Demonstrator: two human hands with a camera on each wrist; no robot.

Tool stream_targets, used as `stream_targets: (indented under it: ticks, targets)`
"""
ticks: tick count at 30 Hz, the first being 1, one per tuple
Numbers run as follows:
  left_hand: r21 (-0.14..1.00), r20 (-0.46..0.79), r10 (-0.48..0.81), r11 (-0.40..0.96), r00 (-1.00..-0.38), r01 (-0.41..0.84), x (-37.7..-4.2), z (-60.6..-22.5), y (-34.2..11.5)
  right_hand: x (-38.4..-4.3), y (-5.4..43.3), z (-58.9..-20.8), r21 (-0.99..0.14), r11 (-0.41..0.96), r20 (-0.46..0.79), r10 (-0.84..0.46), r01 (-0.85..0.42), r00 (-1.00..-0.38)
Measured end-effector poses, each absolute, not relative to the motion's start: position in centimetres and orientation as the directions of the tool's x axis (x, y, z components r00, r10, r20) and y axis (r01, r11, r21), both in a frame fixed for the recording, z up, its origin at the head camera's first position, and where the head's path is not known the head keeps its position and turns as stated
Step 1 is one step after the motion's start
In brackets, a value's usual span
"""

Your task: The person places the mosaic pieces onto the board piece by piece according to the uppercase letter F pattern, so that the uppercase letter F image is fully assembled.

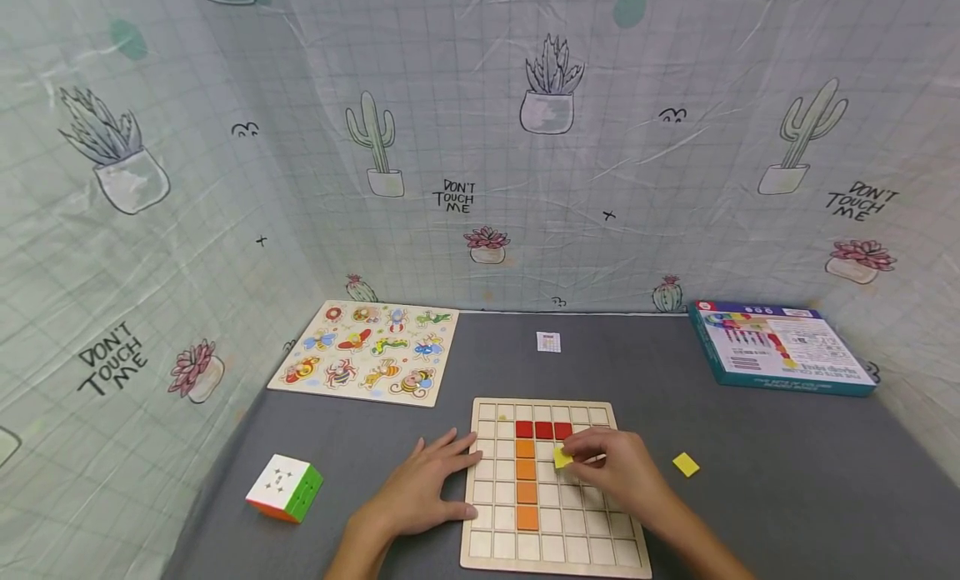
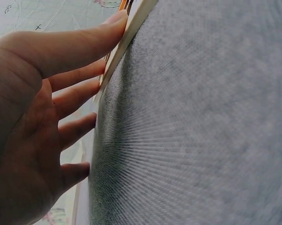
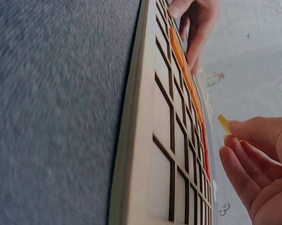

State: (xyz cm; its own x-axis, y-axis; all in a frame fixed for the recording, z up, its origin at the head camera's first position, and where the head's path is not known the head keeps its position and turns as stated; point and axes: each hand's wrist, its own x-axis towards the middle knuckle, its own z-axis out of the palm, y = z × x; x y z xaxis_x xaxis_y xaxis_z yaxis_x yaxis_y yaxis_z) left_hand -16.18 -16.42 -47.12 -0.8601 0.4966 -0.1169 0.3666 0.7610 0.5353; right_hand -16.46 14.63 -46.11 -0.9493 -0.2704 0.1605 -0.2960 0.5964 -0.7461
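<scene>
A wooden grid board (image 1: 491,547) lies on the dark table, with three red square tiles (image 1: 543,431) in a row near its far side and several orange square tiles (image 1: 527,492) in a column below the leftmost red one. My right hand (image 1: 618,467) pinches a yellow square tile (image 3: 222,123) between thumb and fingertips, above the board just below the rightmost red tile. My left hand (image 1: 423,488) rests at the board's left edge, fingers spread, with the thumb (image 2: 84,47) touching the edge. Another yellow tile (image 1: 686,464) lies on the table to the right of the board.
A puzzle cube (image 1: 285,487) stands at the left. Behind it lies an insect picture puzzle board (image 1: 375,351). A small printed card (image 1: 548,342) is at the back, and a flat game box (image 1: 783,347) lies at the back right. Patterned cloth (image 1: 480,147) hangs behind the table.
</scene>
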Motion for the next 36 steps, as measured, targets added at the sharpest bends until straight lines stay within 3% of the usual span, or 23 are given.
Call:
stream_targets:
  ticks: [11, 19, 36]
  targets:
    - [0.526, -0.121, 0.496, 0.766, -0.860, 0.368, -16.2, -47.1, -16.3, -16.4, 13.1, -46.9, -0.748, 0.600, 0.148, -0.267, -0.284, -0.952]
    - [0.528, -0.114, 0.496, 0.764, -0.861, 0.370, -16.3, -47.2, -16.3, -16.5, 12.9, -47.8, -0.725, 0.587, 0.208, -0.310, -0.359, -0.928]
    - [0.525, -0.101, 0.502, 0.760, -0.859, 0.383, -16.2, -47.3, -16.5, -16.4, 12.1, -47.5, -0.680, 0.650, 0.172, -0.307, -0.338, -0.936]
